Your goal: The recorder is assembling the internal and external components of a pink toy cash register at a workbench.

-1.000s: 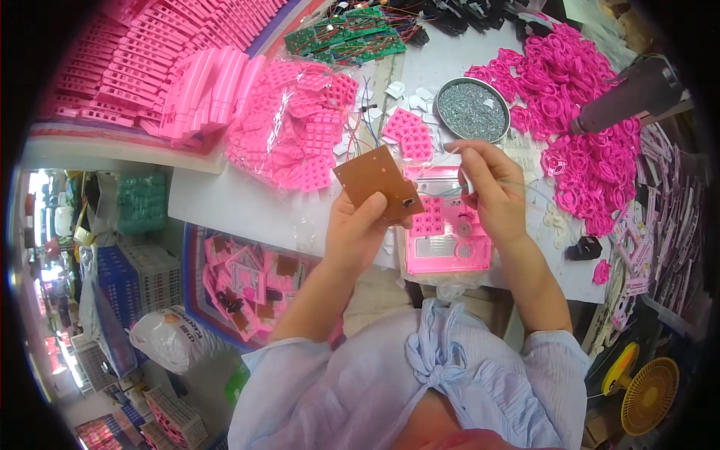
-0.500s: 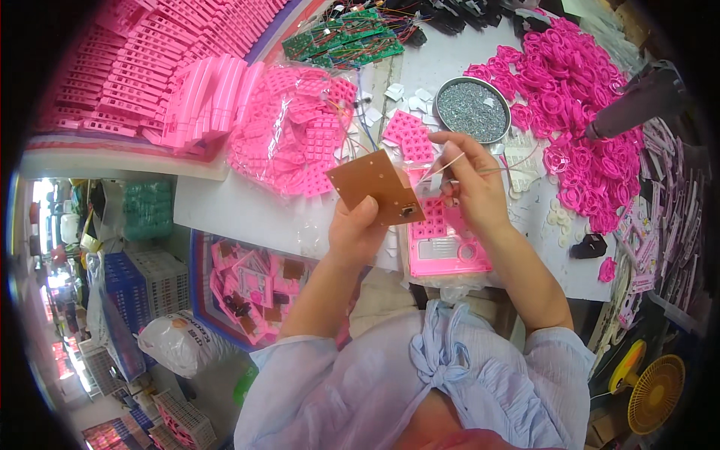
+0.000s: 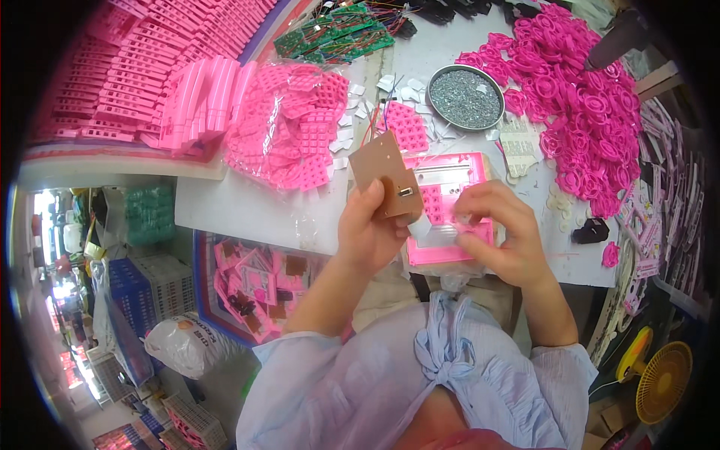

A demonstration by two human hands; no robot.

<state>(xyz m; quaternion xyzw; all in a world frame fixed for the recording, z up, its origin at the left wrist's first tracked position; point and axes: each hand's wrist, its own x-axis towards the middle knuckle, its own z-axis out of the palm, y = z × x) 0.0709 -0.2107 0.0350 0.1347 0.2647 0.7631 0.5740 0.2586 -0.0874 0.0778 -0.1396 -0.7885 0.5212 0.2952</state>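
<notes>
My left hand [image 3: 366, 226] grips a brown circuit board [image 3: 377, 163] by its lower edge, thumb on the face toward me. A small slide switch [image 3: 406, 192] sits near the board's corner, and thin wires [image 3: 369, 133] trail from its far side. Just right of it, a pink plastic casing [image 3: 448, 257] lies on the table with a pink rubber keypad [image 3: 433, 202] inside. My right hand [image 3: 514, 236] is over the casing's right side, fingers curled and thumb bent toward them. Whatever lies between those fingertips is too small to make out.
A round tin of small screws [image 3: 465, 97] stands beyond the casing. A heap of magenta rings [image 3: 577, 105] covers the right. Bagged pink keypads [image 3: 281, 127], stacked pink casings [image 3: 150, 82] and green circuit boards [image 3: 337, 34] fill the left and back. A dark tool [image 3: 619, 41] hangs at upper right.
My right hand has left the wires and come down onto the casing's right side. The board has turned and shifted slightly, still in my left hand, uncovering more of the casing.
</notes>
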